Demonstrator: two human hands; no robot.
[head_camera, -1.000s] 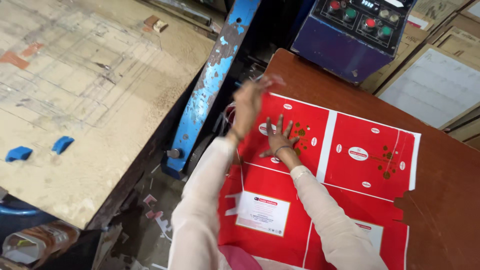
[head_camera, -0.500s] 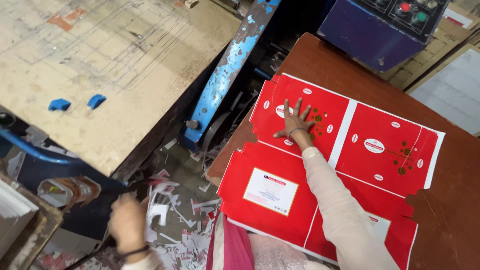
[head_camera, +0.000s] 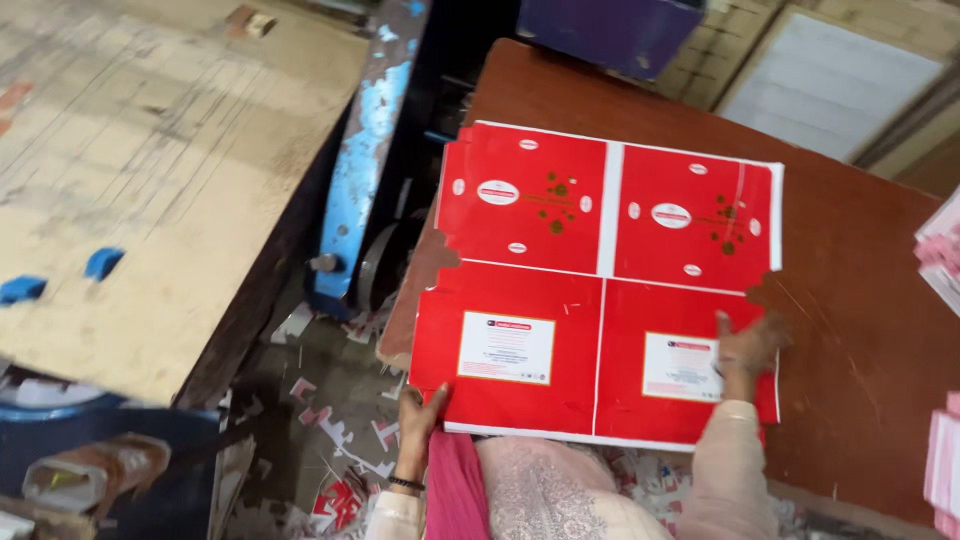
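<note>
Both hands grip a red printed card sheet (head_camera: 600, 280) at the worktop's (head_camera: 860, 300) near edge: left hand (head_camera: 420, 420) at its near left corner, right hand (head_camera: 745, 345) flat on its right side, squaring it; lifting needs an even two-handed pull.

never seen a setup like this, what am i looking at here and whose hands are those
This is one view from a camera worn on a person's head, looking down at their own two bare hands; there is no machine arm. A large red printed card sheet, divided into four panels with white labels on the near two, lies on a brown table. The left hand takes the sheet's near left corner in its grip, where the sheet overhangs the table edge. The right hand rests on the sheet near its right edge, by a white label. To the left stands a worn wooden board with two small blue blocks and a chipped blue metal bar beside it. Paper scraps litter the floor below. A pink stack shows at the right edge.
</note>
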